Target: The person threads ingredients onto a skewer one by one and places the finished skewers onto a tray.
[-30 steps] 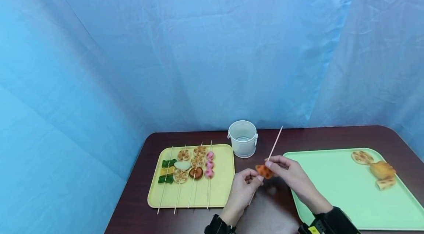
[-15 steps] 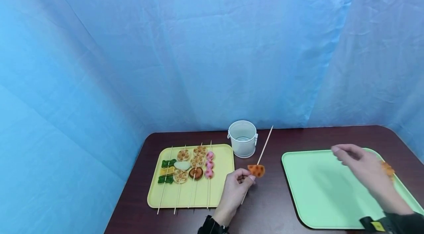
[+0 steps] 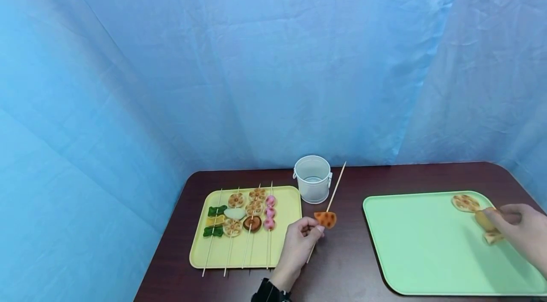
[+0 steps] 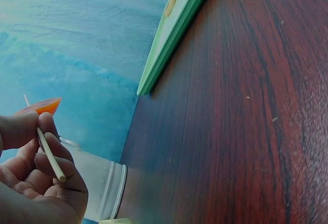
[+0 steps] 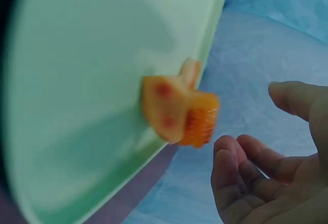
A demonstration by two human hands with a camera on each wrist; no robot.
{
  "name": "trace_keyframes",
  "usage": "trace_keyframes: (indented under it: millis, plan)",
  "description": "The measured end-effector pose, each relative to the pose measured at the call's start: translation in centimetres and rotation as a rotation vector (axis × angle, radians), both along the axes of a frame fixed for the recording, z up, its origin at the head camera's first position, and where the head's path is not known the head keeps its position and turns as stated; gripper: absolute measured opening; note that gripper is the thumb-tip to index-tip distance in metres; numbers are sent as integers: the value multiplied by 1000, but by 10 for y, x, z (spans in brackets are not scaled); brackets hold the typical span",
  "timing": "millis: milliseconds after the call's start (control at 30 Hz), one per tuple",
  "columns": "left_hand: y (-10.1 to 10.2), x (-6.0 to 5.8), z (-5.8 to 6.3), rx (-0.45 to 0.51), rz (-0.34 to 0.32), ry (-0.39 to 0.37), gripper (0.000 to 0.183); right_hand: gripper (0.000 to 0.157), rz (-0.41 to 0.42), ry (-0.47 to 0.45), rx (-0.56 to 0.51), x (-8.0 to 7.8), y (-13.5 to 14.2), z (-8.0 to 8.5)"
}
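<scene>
My left hand [image 3: 295,247] pinches a wooden skewer [image 3: 335,189] between thumb and fingers, its upper end tilted right. Threaded on it just above the fingertips is an orange, dark-spotted half-round food piece [image 3: 325,220]. Over the right side of the green tray [image 3: 419,245], my right hand [image 3: 523,233] reaches down beside a yellowish food piece [image 3: 484,220]. In the right wrist view its thumb and fingers stand apart, close to an orange block [image 5: 202,119] and a pale half-round piece with red spots [image 5: 161,103]. A lotus root slice [image 3: 466,202] and a small piece [image 3: 493,237] lie alongside.
On the left, a yellow tray [image 3: 201,254] carries several loaded skewers with lotus slices, a mushroom [image 3: 252,224], pink balls [image 3: 270,212] and green pieces [image 3: 213,231]. A white bucket [image 3: 314,190] stands at the back middle of the dark table [image 3: 342,273]. Blue cloth [image 3: 273,64] hangs behind.
My right hand has let go of the orange piece on the skewer and moved right to the food on the green tray. The left hand with the skewer has shifted slightly left.
</scene>
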State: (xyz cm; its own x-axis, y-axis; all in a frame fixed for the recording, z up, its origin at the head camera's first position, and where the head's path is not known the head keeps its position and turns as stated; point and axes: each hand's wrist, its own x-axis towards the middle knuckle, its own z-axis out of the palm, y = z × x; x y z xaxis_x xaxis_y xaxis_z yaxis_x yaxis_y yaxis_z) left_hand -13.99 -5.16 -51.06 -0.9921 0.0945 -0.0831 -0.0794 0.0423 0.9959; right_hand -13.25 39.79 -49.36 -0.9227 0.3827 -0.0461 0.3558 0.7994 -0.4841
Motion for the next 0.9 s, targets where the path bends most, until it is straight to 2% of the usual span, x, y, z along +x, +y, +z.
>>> trace_keyframes:
  millis: [267, 500, 633, 900]
  plan:
    - [-1, 0, 1, -3, 0, -15, 11, 74, -34, 28, 37, 6, 6, -21]
    - [-1, 2, 2, 4, 0, -19, 12, 73, -38, 61, 69, 9, 4, -32]
    - [-1, 2, 1, 1, -1, -19, 12, 76, -48, 15, 70, 10, 4, -34]
    - [-2, 2, 3, 2, 2, -33, 12, 72, -66, -54, 128, 9, 5, -39]
